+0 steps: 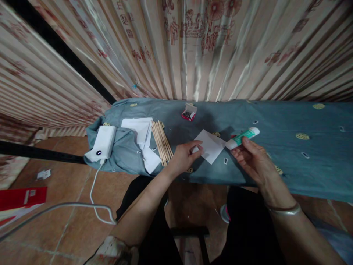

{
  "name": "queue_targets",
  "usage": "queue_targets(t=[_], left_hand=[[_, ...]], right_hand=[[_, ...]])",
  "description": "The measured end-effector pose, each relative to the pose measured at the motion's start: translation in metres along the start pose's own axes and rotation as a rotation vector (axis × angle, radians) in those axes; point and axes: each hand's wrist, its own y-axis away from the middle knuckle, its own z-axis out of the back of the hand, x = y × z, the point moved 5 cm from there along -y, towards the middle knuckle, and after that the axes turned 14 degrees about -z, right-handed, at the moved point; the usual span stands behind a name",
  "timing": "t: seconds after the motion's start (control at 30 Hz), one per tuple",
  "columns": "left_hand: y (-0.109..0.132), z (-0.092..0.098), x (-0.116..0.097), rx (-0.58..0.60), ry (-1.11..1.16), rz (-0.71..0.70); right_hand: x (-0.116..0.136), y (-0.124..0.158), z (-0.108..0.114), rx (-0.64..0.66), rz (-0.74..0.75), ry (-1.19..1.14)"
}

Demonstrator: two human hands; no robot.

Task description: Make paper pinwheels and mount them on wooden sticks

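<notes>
A small square of white paper [211,148] lies on the blue-grey cloth in front of me. My left hand [187,154] is at its left corner, fingers curled round a small white cap-like piece [195,149] whose exact kind is hard to make out. In my right hand [252,156] is a green and white glue stick [242,137], gripped between thumb and fingers and tilted. Its lower left end meets the paper's right corner; whether it presses on it is unclear. A bundle of thin wooden sticks [161,143] lies left of my left hand.
Behind the paper stands an open small red and white box [189,112] of dark bits. White paper pieces [142,132] lie left of the sticks. A white power bank [103,141] with a cable [95,191] rests at the cloth's left end. A pleated curtain [176,55] hangs behind.
</notes>
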Motion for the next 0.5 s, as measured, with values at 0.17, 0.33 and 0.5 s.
queue_targets(t=[0.17, 0.33, 0.5], left_hand=[[-0.02, 0.029, 0.021, -0.046, -0.455, -0.145], [-0.034, 0.023, 0.045, 0.024, -0.667, -0.175], [-0.029, 0.025, 0.035, 0.027, -0.742, -0.191]], right_hand=[[-0.004, -0.01, -0.006, 0.045, -0.066, -0.007], [-0.015, -0.014, -0.015, 0.039, -0.143, -0.062], [-0.017, -0.019, -0.009, -0.021, -0.166, -0.069]])
